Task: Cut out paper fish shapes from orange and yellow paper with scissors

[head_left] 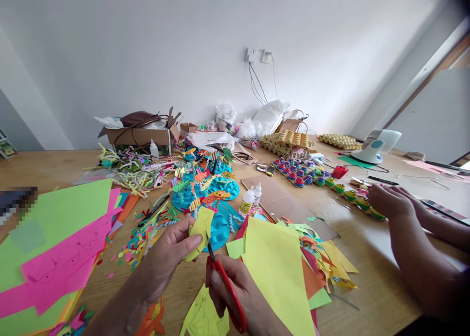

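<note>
Between thumb and fingers, my left hand (178, 248) pinches a small yellow paper cutout (202, 223) with pencil lines on it. My right hand (235, 282) is closed round the red handles of a pair of scissors (229, 287). The dark blades point up and touch or nearly touch the right edge of the cutout. Below them lies another yellow paper piece (205, 314) with drawn outlines, partly hidden by my right hand. A large yellow sheet (277, 267) lies to the right of the scissors.
Pink drawn-on paper (69, 265) lies at left. Blue painted trays (218, 230) with paper fish and two glue bottles (247, 201) stand ahead. Paper scraps (326, 260) lie right. Another person's hands (391, 201) work at a painted egg-carton strip (350, 195), far right.
</note>
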The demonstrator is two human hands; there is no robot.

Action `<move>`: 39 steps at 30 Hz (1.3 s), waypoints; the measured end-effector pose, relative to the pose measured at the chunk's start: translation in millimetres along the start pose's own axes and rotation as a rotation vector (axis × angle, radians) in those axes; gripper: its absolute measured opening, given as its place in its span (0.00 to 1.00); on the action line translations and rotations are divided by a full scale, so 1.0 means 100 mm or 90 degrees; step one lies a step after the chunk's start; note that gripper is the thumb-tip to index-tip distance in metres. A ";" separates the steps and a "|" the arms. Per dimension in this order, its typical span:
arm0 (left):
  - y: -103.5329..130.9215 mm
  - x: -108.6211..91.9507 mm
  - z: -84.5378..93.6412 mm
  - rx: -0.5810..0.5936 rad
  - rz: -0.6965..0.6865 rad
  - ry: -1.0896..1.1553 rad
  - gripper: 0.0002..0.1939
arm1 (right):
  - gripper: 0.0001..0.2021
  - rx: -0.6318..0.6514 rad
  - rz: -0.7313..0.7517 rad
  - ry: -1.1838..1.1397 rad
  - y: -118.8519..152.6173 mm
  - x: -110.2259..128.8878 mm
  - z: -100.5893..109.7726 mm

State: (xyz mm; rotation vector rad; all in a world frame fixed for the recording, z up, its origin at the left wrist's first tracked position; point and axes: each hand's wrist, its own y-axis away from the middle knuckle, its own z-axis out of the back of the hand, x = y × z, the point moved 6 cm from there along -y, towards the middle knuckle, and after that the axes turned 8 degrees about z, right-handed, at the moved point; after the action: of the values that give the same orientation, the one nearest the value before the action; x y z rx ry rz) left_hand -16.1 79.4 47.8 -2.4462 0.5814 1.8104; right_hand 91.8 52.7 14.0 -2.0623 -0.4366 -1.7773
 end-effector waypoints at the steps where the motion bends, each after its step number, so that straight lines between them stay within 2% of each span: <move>1: 0.01 0.01 -0.01 -0.003 0.000 0.007 0.07 | 0.27 -0.014 -0.001 0.000 -0.01 0.00 -0.02; 7: 0.02 0.04 -0.07 0.009 0.004 0.052 0.10 | 0.28 -0.039 0.009 -0.030 -0.02 -0.03 -0.07; 14: -0.01 0.05 -0.06 -0.019 0.012 0.040 0.11 | 0.30 -0.063 -0.034 -0.045 -0.02 -0.02 -0.05; 26: -0.03 0.09 -0.07 -0.014 0.019 0.060 0.11 | 0.29 -0.056 -0.064 -0.037 -0.01 -0.04 -0.05; 39: -0.03 0.09 -0.06 -0.038 0.024 0.066 0.12 | 0.31 -0.071 -0.049 -0.038 -0.01 -0.17 -0.03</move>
State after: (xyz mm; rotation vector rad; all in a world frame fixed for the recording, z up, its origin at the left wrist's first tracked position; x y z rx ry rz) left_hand -7.4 78.8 41.1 -2.5982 0.5937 1.7473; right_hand 86.3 52.2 -2.7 -2.2084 -0.4479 -1.8252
